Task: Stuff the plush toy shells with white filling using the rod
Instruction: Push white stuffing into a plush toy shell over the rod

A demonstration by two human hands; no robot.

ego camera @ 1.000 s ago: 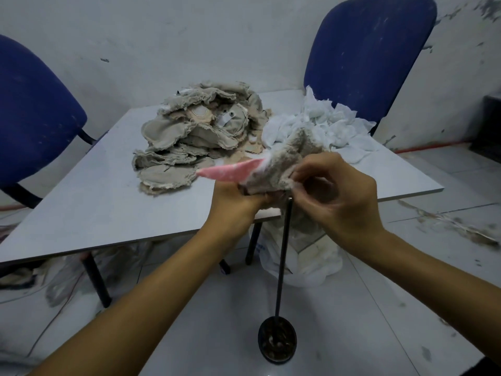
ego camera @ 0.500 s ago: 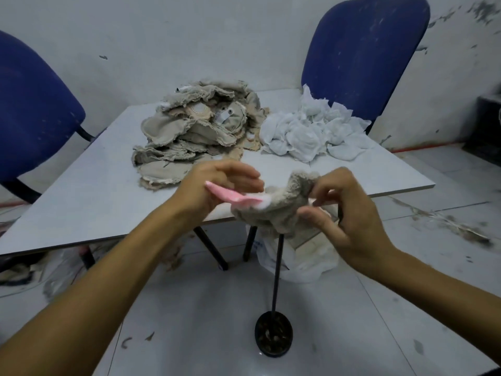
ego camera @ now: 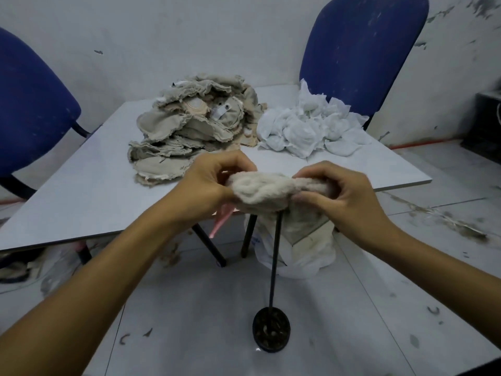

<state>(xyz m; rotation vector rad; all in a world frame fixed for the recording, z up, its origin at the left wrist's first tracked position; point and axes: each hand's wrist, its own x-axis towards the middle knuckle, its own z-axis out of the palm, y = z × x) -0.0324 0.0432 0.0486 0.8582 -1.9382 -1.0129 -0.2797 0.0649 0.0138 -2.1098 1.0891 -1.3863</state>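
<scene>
Since the earlier frames, the pink pointed part of the shell (ego camera: pixel 220 223) has swung from sticking out leftward to hanging down below your left hand, and the beige fleecy plush toy shell (ego camera: pixel 260 191) now lies stretched flat between both hands.

At far left stands a blue padded chair (ego camera: pixel 32 109) beside the grey square table (ego camera: pixel 89 191). On the table's middle lies a heap of flat beige unstuffed plush shells (ego camera: pixel 189 131), and just to its right, touching it at the edge, a pile of white crumpled filling (ego camera: pixel 309 126). A second blue padded chair (ego camera: pixel 360 44) stands behind that pile against the white scuffed wall (ego camera: pixel 162 36).

Your left hand (ego camera: pixel 214 183) has its fingers curled round the left end of the held shell, gripping it, with the thumb on the near side. The shell sits in the air in front of the table's near edge, on top of the thin black upright rod (ego camera: pixel 275 261). The rod's upper end disappears under the shell; whether it enters the shell cannot be told. Its lower end meets a round black base (ego camera: pixel 271 332) on the grey tiled floor (ego camera: pixel 189 321).

Your right hand (ego camera: pixel 344 194) pinches the right end of the shell, fingers curled over the top and thumb beneath.

Behind the rod, under the table, a white plastic bag (ego camera: pixel 306 248) rests on the floor. A dark box (ego camera: pixel 488 126) stands at the far right by the wall.
</scene>
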